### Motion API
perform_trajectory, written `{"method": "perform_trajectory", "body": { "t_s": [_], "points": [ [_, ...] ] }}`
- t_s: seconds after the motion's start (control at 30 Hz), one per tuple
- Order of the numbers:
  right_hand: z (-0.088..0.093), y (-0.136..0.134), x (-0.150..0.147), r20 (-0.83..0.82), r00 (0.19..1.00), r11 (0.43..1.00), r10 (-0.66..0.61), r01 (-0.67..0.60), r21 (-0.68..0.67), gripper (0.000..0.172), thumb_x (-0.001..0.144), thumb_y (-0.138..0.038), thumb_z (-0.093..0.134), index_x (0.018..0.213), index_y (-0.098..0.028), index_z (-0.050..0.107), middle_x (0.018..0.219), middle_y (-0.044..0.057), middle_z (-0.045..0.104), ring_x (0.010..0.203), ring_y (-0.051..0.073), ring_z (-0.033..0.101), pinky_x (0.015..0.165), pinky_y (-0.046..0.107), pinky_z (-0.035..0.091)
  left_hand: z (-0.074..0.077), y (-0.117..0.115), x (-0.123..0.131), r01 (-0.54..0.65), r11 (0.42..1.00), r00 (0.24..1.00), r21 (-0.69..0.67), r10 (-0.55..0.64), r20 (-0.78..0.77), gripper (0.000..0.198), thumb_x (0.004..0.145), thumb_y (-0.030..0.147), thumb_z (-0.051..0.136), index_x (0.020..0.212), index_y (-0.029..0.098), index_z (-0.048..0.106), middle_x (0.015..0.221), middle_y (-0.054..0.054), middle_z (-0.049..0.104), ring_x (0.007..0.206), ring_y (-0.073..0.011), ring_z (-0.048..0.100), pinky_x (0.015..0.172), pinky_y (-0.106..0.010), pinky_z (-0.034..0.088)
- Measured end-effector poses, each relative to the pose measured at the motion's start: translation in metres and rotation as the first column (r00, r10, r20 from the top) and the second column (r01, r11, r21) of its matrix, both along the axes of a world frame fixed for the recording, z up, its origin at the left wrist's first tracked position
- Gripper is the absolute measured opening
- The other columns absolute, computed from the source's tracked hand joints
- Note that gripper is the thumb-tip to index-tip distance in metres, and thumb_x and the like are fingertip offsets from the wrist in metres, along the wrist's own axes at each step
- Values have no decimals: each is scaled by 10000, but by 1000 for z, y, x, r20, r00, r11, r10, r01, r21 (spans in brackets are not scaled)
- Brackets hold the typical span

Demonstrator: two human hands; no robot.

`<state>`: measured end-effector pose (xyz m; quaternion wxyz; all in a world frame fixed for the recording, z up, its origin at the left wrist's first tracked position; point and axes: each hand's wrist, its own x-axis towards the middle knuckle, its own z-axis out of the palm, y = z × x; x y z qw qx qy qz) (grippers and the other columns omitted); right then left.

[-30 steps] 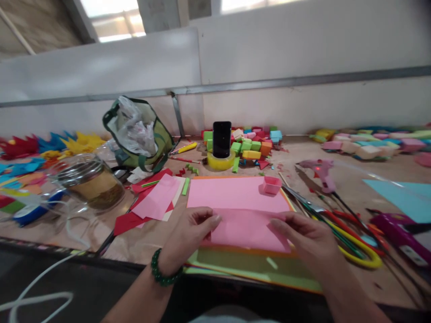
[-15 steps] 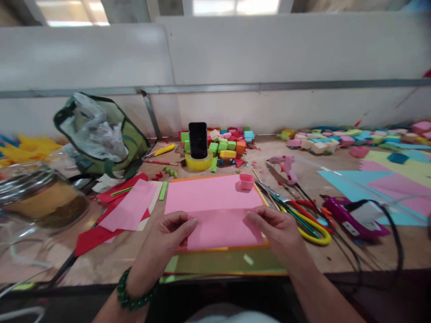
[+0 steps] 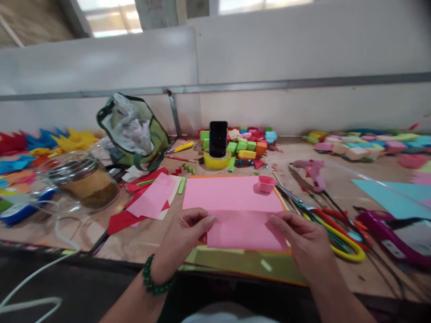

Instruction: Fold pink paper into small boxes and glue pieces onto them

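A pink paper sheet [image 3: 232, 193] lies on a stack of coloured sheets at the table's near edge, its near part folded up into a flap [image 3: 245, 229]. My left hand [image 3: 185, 235], with a green bead bracelet at the wrist, pinches the flap's left edge. My right hand [image 3: 303, 237] pinches its right edge. A small pink paper box [image 3: 266, 184] stands on the sheet's far right corner.
Scissors [image 3: 323, 222] and a pink glue gun [image 3: 311, 172] lie to the right. A phone [image 3: 218, 139] stands in a yellow tape roll among paper cubes [image 3: 247, 144]. A glass jar [image 3: 82, 179] and green bag [image 3: 134, 130] stand to the left, loose pink and red sheets [image 3: 151, 202] beside them.
Both hands stay on the folded pink flap. The view swung right and then back left; the paper has hardly moved.
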<state>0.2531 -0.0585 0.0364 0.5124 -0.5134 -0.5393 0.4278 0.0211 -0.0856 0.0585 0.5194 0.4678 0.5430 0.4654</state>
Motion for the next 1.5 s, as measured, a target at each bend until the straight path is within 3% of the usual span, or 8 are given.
{"method": "perform_trajectory", "body": {
  "t_s": [0.27,0.47,0.97,1.23,1.4,1.5],
  "points": [
    [4,-7,-7,-131,991,1000,15,-18,-22,264,685,-413,749,654,-161,675,604,5,620,557,105,528,523,203,438,-9,-4,-7,7,1000,998,-2,-7,-70,336,699,467,682,609,148,629,524,25,492,489,-79,438,458,-176,357],
    [7,-7,-9,-96,995,1000,8,-11,-22,295,676,-429,746,642,-146,671,603,24,624,560,117,527,522,222,448,-17,-6,-11,28,999,994,32,-25,-104,345,751,465,650,613,150,628,547,18,500,525,-82,437,481,-169,353],
    [1,0,-3,22,1000,1000,4,-5,16,277,682,-457,738,660,-185,692,628,35,656,579,150,584,515,222,484,5,-6,-3,12,1000,1000,22,-12,-4,341,683,418,694,542,135,567,503,28,473,465,-71,451,454,-175,386],
    [2,-1,-4,70,997,1000,-10,8,30,270,683,-471,726,676,-205,682,634,41,646,582,165,570,505,242,478,4,-8,-5,36,998,999,58,-36,-9,340,707,419,676,559,137,555,492,27,460,463,-73,434,461,-185,374],
    [8,7,-9,258,965,996,48,-65,57,308,752,-477,645,645,-189,634,570,2,525,533,125,440,461,233,343,-2,3,-13,90,987,970,133,-57,-235,295,762,388,600,600,150,533,528,34,457,493,-78,412,476,-190,341],
    [10,21,-8,450,885,987,122,-157,41,354,779,-486,594,606,-180,563,534,-26,433,517,110,374,463,235,280,-6,18,-20,165,971,871,174,-61,-488,222,787,330,557,650,156,577,558,28,509,528,-93,441,506,-202,335]
  ]
}}
